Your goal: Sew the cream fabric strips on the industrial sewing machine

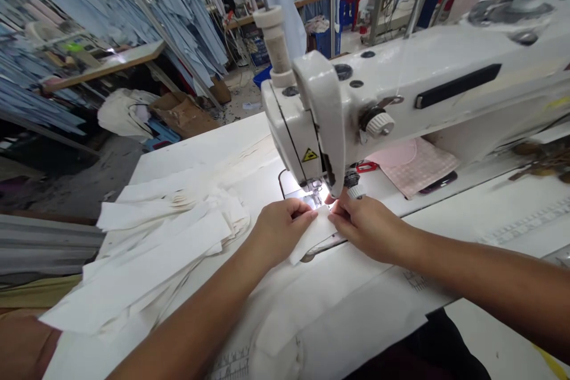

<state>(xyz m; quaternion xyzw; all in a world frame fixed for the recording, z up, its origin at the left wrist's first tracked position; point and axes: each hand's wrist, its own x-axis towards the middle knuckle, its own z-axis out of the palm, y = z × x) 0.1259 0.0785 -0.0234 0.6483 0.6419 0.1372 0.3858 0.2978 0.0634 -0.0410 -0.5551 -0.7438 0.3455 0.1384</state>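
A small white fabric piece (315, 231) lies under the lit needle area of a white sewing machine (307, 119). My left hand (285, 225) pinches its left edge between thumb and forefinger, just in front of the presser foot (316, 195). On the other side, my right hand (363, 222) grips the right edge with bent fingers, close beside the needle. Part of the fabric is hidden by my fingers. Left of my left hand, a loose pile of white fabric strips (160, 261) spreads over the white table (200, 160).
Under the machine arm lie pink checked fabric (418, 163) and a small red item (366, 167). Keys or metal bits (543, 160) sit at the right. Beyond the table stand a cardboard box (182, 113), a white bundle (124, 113) and racks of light blue garments (173, 6).
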